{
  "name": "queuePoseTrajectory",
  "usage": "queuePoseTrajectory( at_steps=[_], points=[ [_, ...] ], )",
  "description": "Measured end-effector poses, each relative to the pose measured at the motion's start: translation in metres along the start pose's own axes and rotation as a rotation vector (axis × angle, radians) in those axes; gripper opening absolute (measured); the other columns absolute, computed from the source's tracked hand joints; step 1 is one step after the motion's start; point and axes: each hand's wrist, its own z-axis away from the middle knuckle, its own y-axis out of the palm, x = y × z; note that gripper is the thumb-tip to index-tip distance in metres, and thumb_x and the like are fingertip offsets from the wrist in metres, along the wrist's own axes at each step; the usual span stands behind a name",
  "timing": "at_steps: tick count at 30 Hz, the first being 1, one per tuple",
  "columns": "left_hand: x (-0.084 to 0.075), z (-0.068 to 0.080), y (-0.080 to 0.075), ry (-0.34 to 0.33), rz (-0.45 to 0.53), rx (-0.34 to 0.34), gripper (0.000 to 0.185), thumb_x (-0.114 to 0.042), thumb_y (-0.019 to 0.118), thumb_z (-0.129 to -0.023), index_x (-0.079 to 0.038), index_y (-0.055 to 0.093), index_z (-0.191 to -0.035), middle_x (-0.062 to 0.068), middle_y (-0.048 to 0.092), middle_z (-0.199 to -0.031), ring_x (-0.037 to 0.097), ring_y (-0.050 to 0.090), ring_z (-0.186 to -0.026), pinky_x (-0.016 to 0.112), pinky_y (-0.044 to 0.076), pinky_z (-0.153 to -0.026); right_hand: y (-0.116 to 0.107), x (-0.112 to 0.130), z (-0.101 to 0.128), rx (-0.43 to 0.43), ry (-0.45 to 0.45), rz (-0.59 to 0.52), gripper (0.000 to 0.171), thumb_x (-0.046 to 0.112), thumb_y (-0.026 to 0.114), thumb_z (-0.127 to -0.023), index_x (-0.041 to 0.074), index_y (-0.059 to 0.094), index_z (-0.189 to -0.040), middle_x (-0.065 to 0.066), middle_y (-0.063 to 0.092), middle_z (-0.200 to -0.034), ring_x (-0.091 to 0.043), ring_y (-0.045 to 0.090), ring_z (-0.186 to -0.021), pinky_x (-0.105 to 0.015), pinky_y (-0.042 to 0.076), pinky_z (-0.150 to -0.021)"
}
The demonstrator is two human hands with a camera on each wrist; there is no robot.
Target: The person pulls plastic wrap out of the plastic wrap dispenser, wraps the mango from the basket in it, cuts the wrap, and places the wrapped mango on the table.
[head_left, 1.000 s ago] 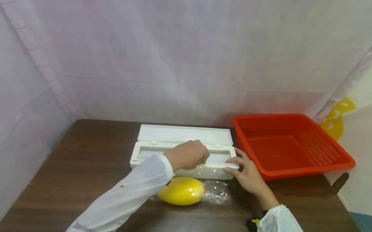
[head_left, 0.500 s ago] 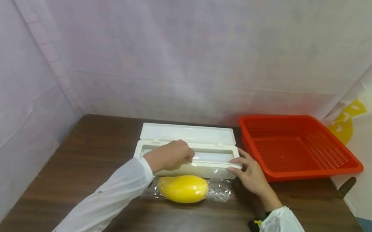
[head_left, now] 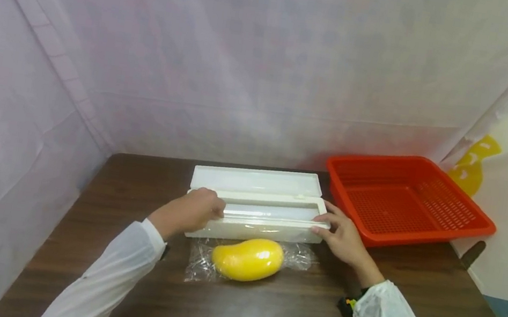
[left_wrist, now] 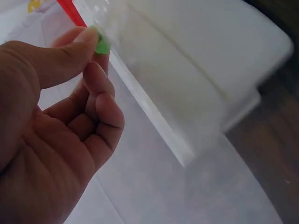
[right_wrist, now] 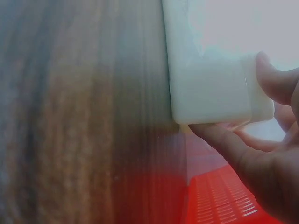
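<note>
Left hand [head_left: 190,213] pinches the green slider [left_wrist: 102,45] at the wrap dispenser [head_left: 257,218] left end; right hand [head_left: 342,239], fingers curled, grips its right end.

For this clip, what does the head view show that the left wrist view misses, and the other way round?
Only the head view shows the yellow mango on clear film, the right hand holding the right end of the white dispenser box, the brown table and the whole red basket. Only the left wrist view shows the thumb and forefinger pinching a small green tab at the film's edge. Both show the left hand at the dispenser box.
</note>
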Motion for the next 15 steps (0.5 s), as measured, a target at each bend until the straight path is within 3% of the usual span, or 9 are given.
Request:
queuePoseTrajectory(
  at_steps=[5, 9, 12, 15],
  points=[
    [0.013, 0.015, 0.000, -0.019, 0.031, -0.017, 0.015, 0.000, 0.071, -0.088, -0.013, 0.072, -0.082, 0.003, 0.072, -0.081, 0.018, 0.065, -0.075, 0.033, 0.058, -0.074, 0.001, 0.002, 0.001, -0.006, -0.006, -0.005, 0.013, 0.010, 0.081, -0.084, 0.008, 0.075, -0.096, -0.025, 0.049, -0.149, -0.043, 0.053, -0.132, -0.005, 0.035, -0.094],
    [0.021, 0.030, -0.004, -0.049, 0.041, -0.034, 0.013, 0.001, 0.071, -0.088, -0.011, 0.073, -0.085, 0.004, 0.072, -0.084, 0.017, 0.065, -0.076, 0.034, 0.058, -0.073, 0.000, 0.004, 0.000, -0.007, -0.003, 0.024, 0.014, 0.011, 0.081, -0.084, 0.008, 0.075, -0.097, -0.025, 0.049, -0.150, -0.043, 0.053, -0.132, -0.011, 0.038, -0.098],
    [0.027, 0.040, -0.004, -0.025, 0.055, -0.069, 0.013, 0.003, 0.072, -0.086, -0.010, 0.073, -0.084, 0.004, 0.072, -0.082, 0.016, 0.065, -0.073, 0.031, 0.058, -0.070, -0.001, 0.006, 0.001, -0.004, 0.007, 0.039, 0.013, 0.010, 0.080, -0.084, 0.008, 0.075, -0.097, -0.023, 0.049, -0.150, -0.042, 0.053, -0.132, -0.017, 0.041, -0.098],
    [0.032, 0.046, -0.004, 0.027, 0.053, -0.109, 0.015, 0.007, 0.073, -0.083, -0.009, 0.072, -0.082, 0.005, 0.073, -0.079, 0.017, 0.067, -0.071, 0.030, 0.058, -0.067, 0.002, 0.006, 0.002, -0.007, 0.005, 0.027, 0.013, 0.008, 0.080, -0.084, 0.008, 0.075, -0.096, -0.024, 0.049, -0.150, -0.042, 0.053, -0.132, -0.013, 0.041, -0.096]
  ],
)
